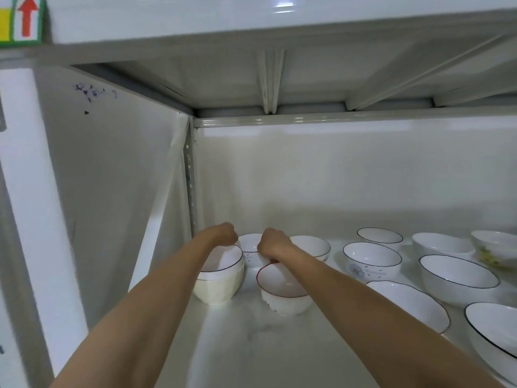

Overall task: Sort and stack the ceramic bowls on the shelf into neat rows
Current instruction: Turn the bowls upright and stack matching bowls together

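Both my arms reach deep into the white shelf (pixel 251 345). My left hand (pixel 223 233) and my right hand (pixel 272 243) each grip a side of the rim of a small white bowl (pixel 249 247) at the back left. In front of it on the left stands a short stack of cream bowls (pixel 221 281) with a dark-rimmed bowl on top. A red-rimmed white bowl (pixel 282 292) sits just below my right wrist. Another dark-rimmed bowl (pixel 314 246) stands behind my right hand.
Several loose white bowls with dark rims spread over the right half of the shelf, among them a flower-patterned one (pixel 370 260) and large ones (pixel 458 278) near the right edge. The shelf's left wall (pixel 112 177) and the upper board (pixel 279 79) close in the space.
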Available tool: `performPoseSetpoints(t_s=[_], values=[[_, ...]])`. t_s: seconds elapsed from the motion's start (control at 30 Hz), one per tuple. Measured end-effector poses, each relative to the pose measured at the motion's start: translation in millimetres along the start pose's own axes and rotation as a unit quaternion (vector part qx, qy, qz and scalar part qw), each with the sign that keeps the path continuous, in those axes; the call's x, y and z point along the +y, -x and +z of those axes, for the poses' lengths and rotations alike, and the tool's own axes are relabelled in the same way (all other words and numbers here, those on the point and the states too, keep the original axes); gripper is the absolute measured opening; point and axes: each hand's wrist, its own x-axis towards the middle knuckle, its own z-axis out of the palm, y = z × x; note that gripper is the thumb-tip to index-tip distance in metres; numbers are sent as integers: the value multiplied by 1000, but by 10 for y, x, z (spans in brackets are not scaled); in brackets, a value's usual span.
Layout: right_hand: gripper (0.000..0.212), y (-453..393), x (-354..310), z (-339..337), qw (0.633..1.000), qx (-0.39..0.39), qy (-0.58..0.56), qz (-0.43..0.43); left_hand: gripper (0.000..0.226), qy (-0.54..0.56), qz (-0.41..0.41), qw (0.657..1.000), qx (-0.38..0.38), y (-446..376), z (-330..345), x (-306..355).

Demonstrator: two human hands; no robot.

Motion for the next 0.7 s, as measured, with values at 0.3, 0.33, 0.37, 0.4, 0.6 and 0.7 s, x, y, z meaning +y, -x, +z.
performPoseSetpoints(t_s=[0.3,0.33,0.37,0.4,0.6,0.7], values=[[22,-85,10,15,996,-16,-86,35,32,-91,-6,996,-11,-90,25,134],[15,-94,12,21,993,-17,-111,45,25,-82,-5,997,-4,-84,19,139],[13,-83,9,13,989,-16,-139,58,19,-66,-5,998,7,-68,10,145],[19,-90,4,1,985,-11,-158,68,15,-37,-8,999,22,-63,-1,153],[34,-95,-172,-220,970,102,-220,30,9,235,21,961,145,-3,-189,108],[36,-67,-299,-308,960,115,-256,7,8,284,21,933,221,171,-313,100]])
